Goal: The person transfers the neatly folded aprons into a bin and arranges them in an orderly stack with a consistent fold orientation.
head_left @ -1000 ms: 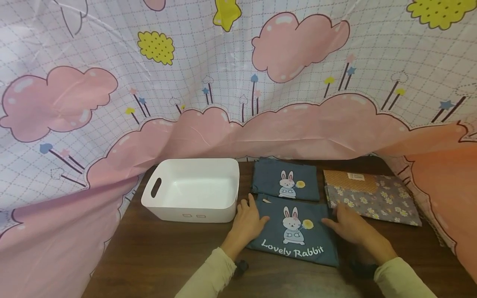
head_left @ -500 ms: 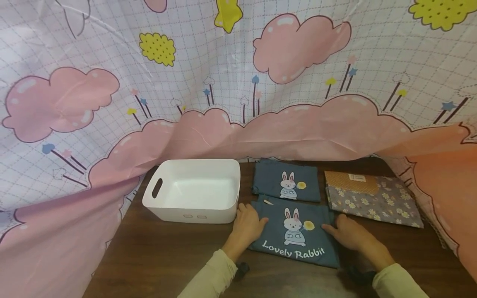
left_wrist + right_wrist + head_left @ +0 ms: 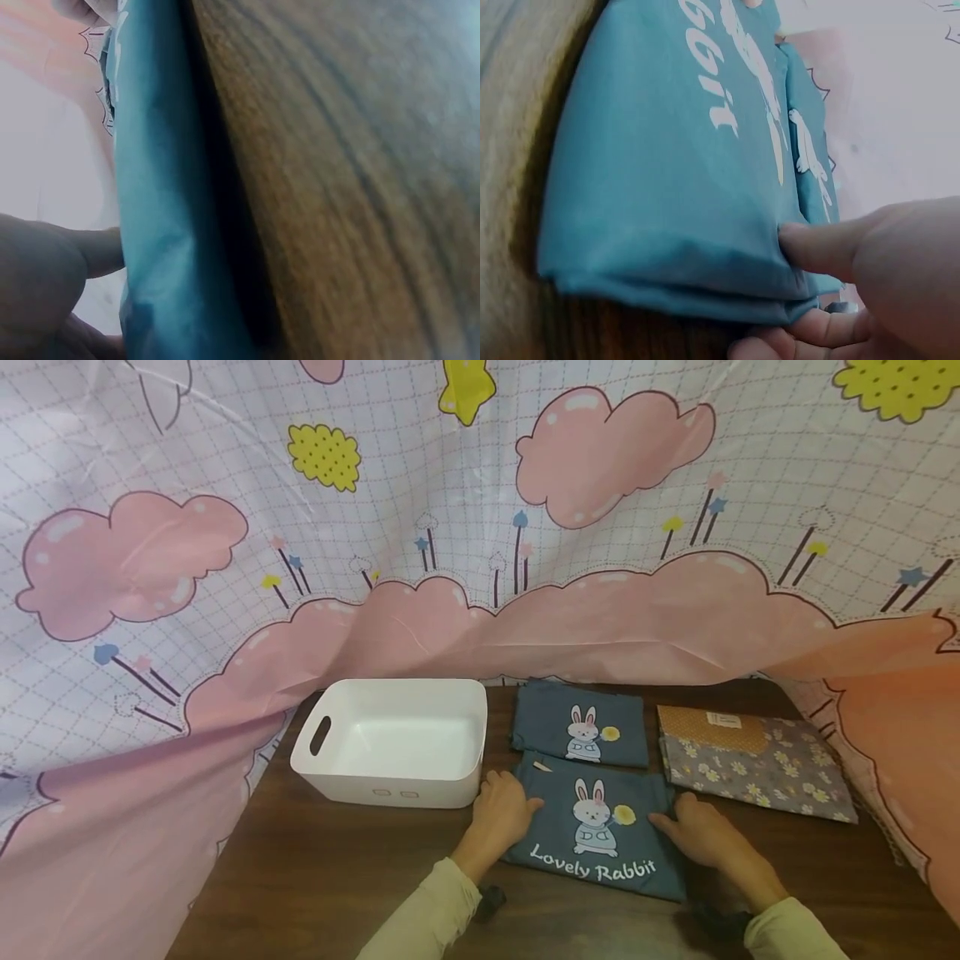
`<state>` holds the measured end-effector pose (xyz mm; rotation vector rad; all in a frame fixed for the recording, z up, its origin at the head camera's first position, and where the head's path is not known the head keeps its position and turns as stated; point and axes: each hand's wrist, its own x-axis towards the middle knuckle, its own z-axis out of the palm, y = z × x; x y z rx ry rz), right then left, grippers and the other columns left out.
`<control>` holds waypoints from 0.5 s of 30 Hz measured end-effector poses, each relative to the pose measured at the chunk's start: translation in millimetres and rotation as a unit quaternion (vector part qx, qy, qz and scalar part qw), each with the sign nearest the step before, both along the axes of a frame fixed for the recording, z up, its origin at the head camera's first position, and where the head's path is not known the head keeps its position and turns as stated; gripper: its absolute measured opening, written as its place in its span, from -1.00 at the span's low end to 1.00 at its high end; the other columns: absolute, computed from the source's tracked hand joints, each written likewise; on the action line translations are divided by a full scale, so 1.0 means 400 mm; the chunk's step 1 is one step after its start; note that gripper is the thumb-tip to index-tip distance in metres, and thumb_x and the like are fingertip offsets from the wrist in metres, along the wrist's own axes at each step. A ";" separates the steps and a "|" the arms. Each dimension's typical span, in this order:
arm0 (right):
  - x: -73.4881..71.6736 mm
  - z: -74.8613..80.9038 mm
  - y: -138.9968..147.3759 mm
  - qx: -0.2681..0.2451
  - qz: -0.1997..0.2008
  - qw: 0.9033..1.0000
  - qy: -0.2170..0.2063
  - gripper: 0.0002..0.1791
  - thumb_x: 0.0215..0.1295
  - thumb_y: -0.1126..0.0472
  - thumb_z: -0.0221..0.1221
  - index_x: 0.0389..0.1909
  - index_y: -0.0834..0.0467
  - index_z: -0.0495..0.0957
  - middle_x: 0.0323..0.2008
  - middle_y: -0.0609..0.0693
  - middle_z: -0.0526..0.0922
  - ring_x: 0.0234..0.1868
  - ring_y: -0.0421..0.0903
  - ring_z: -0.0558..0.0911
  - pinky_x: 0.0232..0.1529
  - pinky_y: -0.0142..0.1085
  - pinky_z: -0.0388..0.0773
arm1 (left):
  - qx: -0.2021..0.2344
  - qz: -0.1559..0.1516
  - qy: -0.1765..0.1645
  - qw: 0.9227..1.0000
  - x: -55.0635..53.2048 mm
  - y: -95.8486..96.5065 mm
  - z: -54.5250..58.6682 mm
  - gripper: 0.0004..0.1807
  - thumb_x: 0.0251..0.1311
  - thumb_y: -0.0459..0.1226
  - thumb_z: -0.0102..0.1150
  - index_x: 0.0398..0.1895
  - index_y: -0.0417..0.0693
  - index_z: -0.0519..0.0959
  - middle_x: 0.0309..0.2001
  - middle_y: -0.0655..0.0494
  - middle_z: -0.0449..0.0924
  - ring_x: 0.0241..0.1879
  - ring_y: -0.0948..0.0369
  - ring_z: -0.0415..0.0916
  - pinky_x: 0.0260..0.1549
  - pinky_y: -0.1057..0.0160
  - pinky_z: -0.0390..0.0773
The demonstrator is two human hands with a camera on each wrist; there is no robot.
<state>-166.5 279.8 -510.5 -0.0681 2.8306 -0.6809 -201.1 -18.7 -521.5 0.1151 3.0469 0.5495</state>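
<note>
A folded dark blue-grey cloth [image 3: 555, 827], printed with a rabbit and "Lovely Rabbit", lies flat on the wooden table. My left hand [image 3: 501, 814] holds its left edge, the thumb [image 3: 101, 251] on top and the other fingers at the side. At the right edge my right hand [image 3: 708, 831] pinches the layers, thumb [image 3: 817, 247] pressed on top and fingers curled below; the right wrist view shows the folded layers there. Just behind lies a smaller folded cloth [image 3: 540, 718] of the same colour, with a matching rabbit.
A white plastic bin [image 3: 405, 791] with a handle slot stands left of the cloths, close to my left hand. To the right lies a folded grey floral cloth [image 3: 757, 772] with an orange dotted part. A printed curtain [image 3: 600, 643] hangs along the back and sides.
My left fingers, stretched out along the cloth's side a second ago, have drawn in around its edge. My right fingers have pulled back from the floral cloth and curled under the right edge.
</note>
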 end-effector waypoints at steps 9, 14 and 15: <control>-0.007 -0.011 0.015 -0.055 -0.017 0.998 -0.027 -0.55 0.44 0.04 0.19 -0.64 0.06 0.30 -0.65 -0.12 0.24 -0.60 -0.15 0.29 -0.51 -0.28 0.26 | 0.012 0.005 -0.013 1.000 -0.006 -0.005 -0.002 -0.20 0.19 0.14 0.37 0.07 -0.49 0.48 -0.11 -0.30 0.52 -0.11 -0.14 0.60 -0.10 -0.05 0.66; -0.008 0.000 0.012 -0.067 -0.028 0.996 -0.046 -0.63 0.46 0.03 0.16 -0.46 0.21 0.42 -0.58 -0.07 0.34 -0.54 -0.12 0.40 -0.48 -0.26 0.34 | 0.026 0.002 -0.015 1.000 -0.011 -0.007 -0.011 -0.18 0.19 0.12 0.38 0.11 -0.50 0.44 -0.08 -0.32 0.55 -0.09 -0.16 0.62 -0.06 -0.05 0.65; -0.006 0.002 0.010 -0.073 -0.031 0.996 -0.048 -0.64 0.46 0.04 0.16 -0.38 0.27 0.43 -0.56 -0.04 0.38 -0.54 -0.11 0.44 -0.49 -0.26 0.38 | 0.030 0.000 -0.014 0.999 -0.012 -0.008 -0.013 -0.18 0.20 0.11 0.38 0.12 -0.50 0.44 -0.09 -0.33 0.56 -0.10 -0.17 0.63 -0.07 -0.04 0.65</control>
